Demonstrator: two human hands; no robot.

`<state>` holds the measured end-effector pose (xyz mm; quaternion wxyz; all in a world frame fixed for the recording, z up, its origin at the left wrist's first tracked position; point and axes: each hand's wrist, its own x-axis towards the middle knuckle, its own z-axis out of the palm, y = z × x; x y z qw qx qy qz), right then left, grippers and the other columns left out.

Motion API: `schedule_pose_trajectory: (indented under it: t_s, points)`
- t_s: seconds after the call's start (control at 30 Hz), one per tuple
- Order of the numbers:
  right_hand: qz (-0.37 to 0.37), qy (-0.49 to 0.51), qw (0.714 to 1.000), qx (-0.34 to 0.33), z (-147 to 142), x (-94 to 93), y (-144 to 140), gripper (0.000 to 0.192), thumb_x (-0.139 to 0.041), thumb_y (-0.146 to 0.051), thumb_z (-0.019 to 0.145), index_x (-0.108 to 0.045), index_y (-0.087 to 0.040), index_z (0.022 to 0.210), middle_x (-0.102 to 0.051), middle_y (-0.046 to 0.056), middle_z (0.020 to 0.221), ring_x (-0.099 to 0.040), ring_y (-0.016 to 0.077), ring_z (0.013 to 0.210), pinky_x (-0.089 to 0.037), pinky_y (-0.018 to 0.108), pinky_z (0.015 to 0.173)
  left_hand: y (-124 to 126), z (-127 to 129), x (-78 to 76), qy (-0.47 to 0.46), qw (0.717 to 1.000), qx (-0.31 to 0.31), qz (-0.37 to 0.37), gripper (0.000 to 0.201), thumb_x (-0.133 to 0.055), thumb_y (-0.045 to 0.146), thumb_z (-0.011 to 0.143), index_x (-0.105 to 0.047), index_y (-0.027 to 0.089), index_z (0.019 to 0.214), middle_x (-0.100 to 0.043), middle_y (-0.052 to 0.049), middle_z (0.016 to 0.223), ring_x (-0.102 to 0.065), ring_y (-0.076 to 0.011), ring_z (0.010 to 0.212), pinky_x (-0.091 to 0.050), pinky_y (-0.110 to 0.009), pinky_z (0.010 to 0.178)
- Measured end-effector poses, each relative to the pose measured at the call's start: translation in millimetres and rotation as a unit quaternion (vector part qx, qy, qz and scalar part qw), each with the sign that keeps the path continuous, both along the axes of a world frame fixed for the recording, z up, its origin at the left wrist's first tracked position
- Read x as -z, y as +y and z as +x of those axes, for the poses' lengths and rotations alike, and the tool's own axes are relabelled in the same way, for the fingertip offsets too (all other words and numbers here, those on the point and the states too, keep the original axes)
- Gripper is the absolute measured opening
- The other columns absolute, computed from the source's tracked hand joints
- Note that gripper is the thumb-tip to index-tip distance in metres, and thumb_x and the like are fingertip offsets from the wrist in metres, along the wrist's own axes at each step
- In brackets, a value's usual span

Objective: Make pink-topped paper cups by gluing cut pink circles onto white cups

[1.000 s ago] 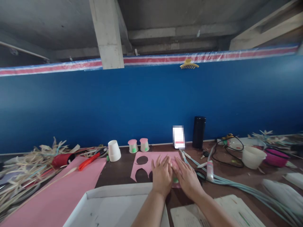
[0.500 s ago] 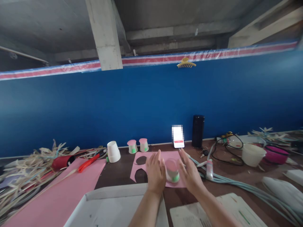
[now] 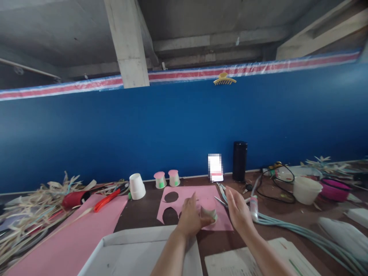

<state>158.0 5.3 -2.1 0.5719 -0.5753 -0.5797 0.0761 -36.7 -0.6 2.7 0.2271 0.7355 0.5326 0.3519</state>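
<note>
My left hand is closed around the side of a small paper cup with a green mark, its thumb across the cup's front. A round pink paper top covers that cup, which stands on a pink sheet with round holes cut in it. My right hand is raised to the right of the cup, fingers stretched out and nothing in it. Just left of its fingers lie scissors, partly hidden. Two similar cups with pink tops, one a green-marked cup, stand farther back.
Upturned white cups stand at the left, near red-handled scissors on pink paper. A white box lid lies in front. Behind are a phone and a black bottle. Bluish cords run rightward.
My right hand has moved right, away from the cup, uncovering the scissors. My left hand's thumb has come across the cup's front, and its grip has closed on the cup.
</note>
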Motion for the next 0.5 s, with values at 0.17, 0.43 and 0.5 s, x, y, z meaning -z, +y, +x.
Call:
schedule_pose_trajectory:
  t_s: [0.17, 0.43, 0.5]
  points:
    - [-0.021, -0.033, 0.999, -0.006, -0.4, 2.6, 2.3, 0.049, -0.031, -0.054, 0.09, -0.064, -0.018, 0.1, -0.067, 0.01, 0.097, -0.058, 0.0251, 0.096, -0.043, 0.04, 0.088, 2.6, 2.0, 5.2, 0.029, 0.999, -0.012, -0.011, 0.091, -0.076, 0.05, 0.052, -0.045, 0.014, 0.13, -0.052, -0.015, 0.125, -0.047, -0.0308, 0.116, -0.039, -0.04, 0.096]
    - [-0.04, -0.054, 0.998, -0.018, -1.6, 5.4, 4.8, 0.054, -0.03, -0.056, 0.089, -0.066, -0.017, 0.099, -0.067, 0.01, 0.096, -0.059, 0.0256, 0.096, -0.043, 0.039, 0.087, 5.0, 9.0, 7.7, 0.05, 0.998, -0.021, -0.013, 0.082, -0.075, 0.05, 0.053, -0.05, 0.013, 0.122, -0.057, -0.013, 0.113, -0.05, -0.0301, 0.107, -0.041, -0.039, 0.09]
    - [-0.047, -0.056, 0.997, -0.021, -1.9, 4.2, 4.3, 0.052, -0.032, -0.055, 0.089, -0.067, -0.018, 0.098, -0.067, 0.009, 0.095, -0.059, 0.0253, 0.095, -0.043, 0.038, 0.087, 4.6, 11.7, 7.3, 0.057, 0.998, -0.019, -0.004, 0.074, -0.074, 0.048, 0.055, -0.053, 0.013, 0.117, -0.059, -0.013, 0.109, -0.05, -0.03, 0.106, -0.04, -0.04, 0.09]
